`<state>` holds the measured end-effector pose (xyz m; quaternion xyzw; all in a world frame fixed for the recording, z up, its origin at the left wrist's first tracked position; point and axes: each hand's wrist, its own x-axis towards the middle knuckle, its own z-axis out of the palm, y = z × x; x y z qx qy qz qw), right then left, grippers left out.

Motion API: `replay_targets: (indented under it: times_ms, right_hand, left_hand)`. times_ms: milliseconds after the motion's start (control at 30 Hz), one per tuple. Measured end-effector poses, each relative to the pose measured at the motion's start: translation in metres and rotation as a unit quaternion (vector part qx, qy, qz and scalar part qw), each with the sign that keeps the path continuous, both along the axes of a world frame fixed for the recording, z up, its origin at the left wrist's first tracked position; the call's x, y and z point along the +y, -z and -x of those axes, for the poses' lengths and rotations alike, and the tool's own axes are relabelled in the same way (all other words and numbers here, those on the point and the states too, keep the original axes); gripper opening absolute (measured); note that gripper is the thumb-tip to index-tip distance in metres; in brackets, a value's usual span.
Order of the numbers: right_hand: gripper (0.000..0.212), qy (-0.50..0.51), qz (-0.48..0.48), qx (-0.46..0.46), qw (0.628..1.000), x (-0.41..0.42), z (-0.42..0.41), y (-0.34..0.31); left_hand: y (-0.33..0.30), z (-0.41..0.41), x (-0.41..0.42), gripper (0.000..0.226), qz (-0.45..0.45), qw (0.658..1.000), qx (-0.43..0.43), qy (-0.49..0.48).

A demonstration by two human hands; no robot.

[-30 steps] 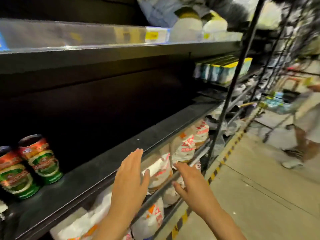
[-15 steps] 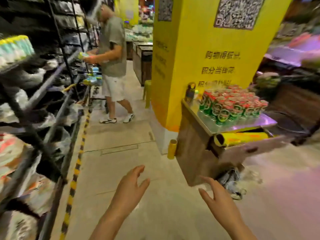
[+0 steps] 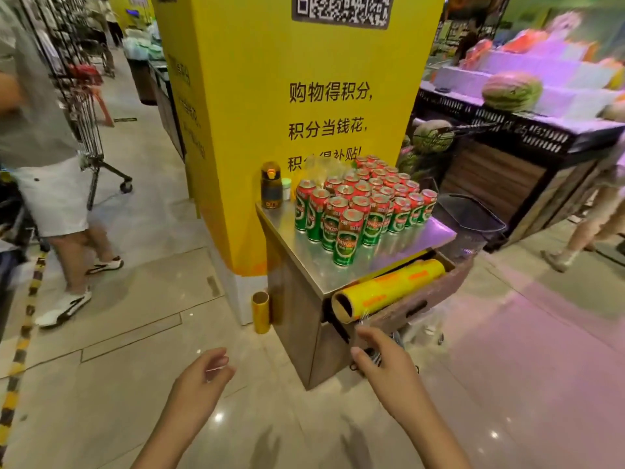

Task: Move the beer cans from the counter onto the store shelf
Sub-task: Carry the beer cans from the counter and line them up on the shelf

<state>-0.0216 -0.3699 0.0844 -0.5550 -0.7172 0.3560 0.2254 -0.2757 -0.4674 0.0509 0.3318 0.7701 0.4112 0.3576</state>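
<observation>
Against the yellow pillar (image 3: 270, 96) stands the steel counter (image 3: 304, 262) with the beer cans (image 3: 363, 204) packed upright, and both hands, left (image 3: 199, 377) and right (image 3: 382, 363), loosely curled and empty, would best take the nearest front cans first.

A yellow pillar (image 3: 270, 130) printed with black characters and a QR code (image 3: 341, 10) is seen behind. A dark flask (image 3: 271, 186) with an orange cap is stood against the pillar. A yellow roll of film (image 3: 389, 289) is laid in an open drawer (image 3: 416, 308). A gold tube (image 3: 260, 312) is stood on the floor (image 3: 118, 350). Watermelons (image 3: 511, 91) are displayed at right. A bystander in white shorts (image 3: 50, 194) is seen at left.
</observation>
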Motion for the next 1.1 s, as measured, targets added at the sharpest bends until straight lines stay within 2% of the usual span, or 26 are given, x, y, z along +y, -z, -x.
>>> replay_targets:
  times_ms: [133,267,367,467,633,733,833,967,1100]
  right_hand:
    - [0.029,0.024,0.017,0.015,0.999,0.077,-0.024,0.002]
    - [0.030,0.048,0.060,0.012,0.997,0.144,-0.055,0.018]
    - [0.025,0.034,0.083,0.022,0.996,0.200,-0.066,0.025]
    - [0.024,-0.001,0.083,0.029,0.996,0.264,-0.070,0.035]
    - [0.042,-0.085,0.093,0.006,0.992,0.364,-0.064,0.035]
    - [0.053,-0.087,0.092,0.019,0.992,0.417,-0.060,0.029]
    - [0.062,-0.086,0.058,0.025,0.994,0.457,-0.052,0.024]
    - [0.091,-0.089,0.061,0.044,0.993,0.488,-0.039,0.036]
    - [0.089,-0.095,0.052,0.062,0.992,0.499,-0.029,0.046]
  left_hand:
    - [-0.007,-0.022,0.097,0.033,0.003,1.000,0.007,0.006]
    - [-0.017,-0.052,0.185,0.034,-0.010,0.998,0.005,0.061]
    - [-0.023,-0.069,0.241,0.031,-0.029,0.996,0.008,0.081]
    - [-0.022,-0.083,0.282,0.035,-0.043,0.997,0.010,0.062]
    - [-0.009,-0.095,0.311,0.036,-0.016,0.999,0.007,-0.037]
    - [0.001,-0.106,0.327,0.041,0.003,0.996,0.013,-0.084]
    - [0.005,-0.119,0.350,0.053,0.008,0.995,0.019,-0.098]
    - [0.006,-0.135,0.391,0.071,-0.017,0.996,0.005,-0.085]
    - [0.009,-0.145,0.426,0.081,-0.057,0.994,0.012,-0.097]
